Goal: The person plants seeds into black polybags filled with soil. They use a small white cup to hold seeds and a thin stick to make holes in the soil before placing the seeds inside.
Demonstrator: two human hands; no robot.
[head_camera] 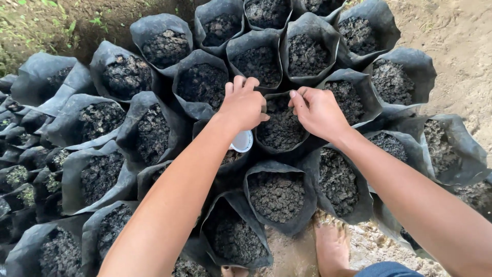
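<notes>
Both my hands reach over one black plastic grow bag filled with dark soil, in the middle of a cluster of such bags. My left hand curls at the bag's left rim, fingers closed on the edge. Just below it a small white cup shows, partly hidden by my wrist. My right hand pinches the bag's upper right rim, fingers bent inward. Whether either hand holds anything besides the rim is hidden.
Several soil-filled black bags stand packed together on all sides, more extending to the left. Bare sandy ground lies at the right and grass at the top left. My bare foot stands between bags at the bottom.
</notes>
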